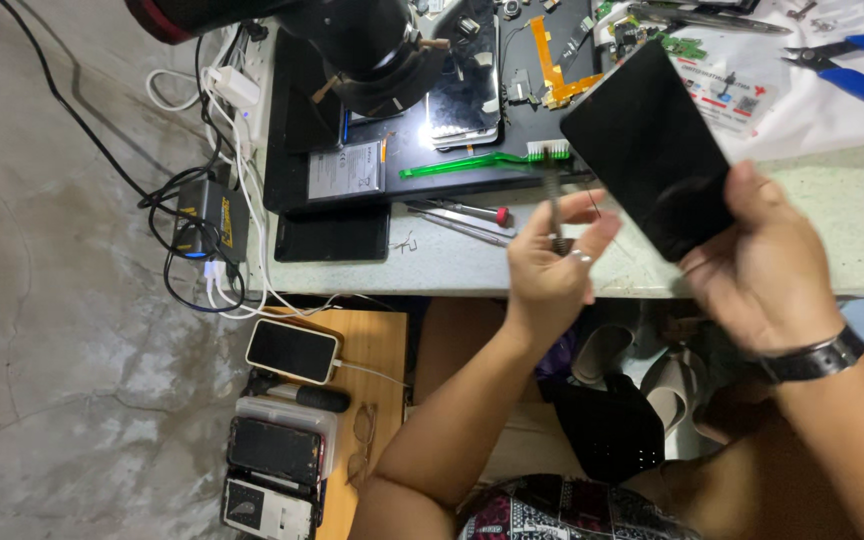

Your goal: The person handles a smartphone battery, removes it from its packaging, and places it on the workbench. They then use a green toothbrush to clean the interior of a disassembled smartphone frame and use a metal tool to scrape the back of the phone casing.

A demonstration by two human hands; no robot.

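My right hand (762, 275), with a black watch on the wrist, grips a black phone screen panel (647, 145) by its lower corner and holds it tilted above the front edge of the pale workbench (852, 230). My left hand (547, 265), a ring on one finger, pinches a thin metal tool (555, 215) that points up towards the panel's left edge. The two hands are close together, a little apart, over the bench edge.
A black work mat (292, 170) carries phone parts, flex cables, a green brush (472, 163) and a red-tipped screwdriver (462, 212). A black microscope head (372, 50) hangs at the top, blue-handled pliers (857, 65) lie top right. Chargers and cables (207, 230) hang left; phones (292, 350) lie on a low wooden table.
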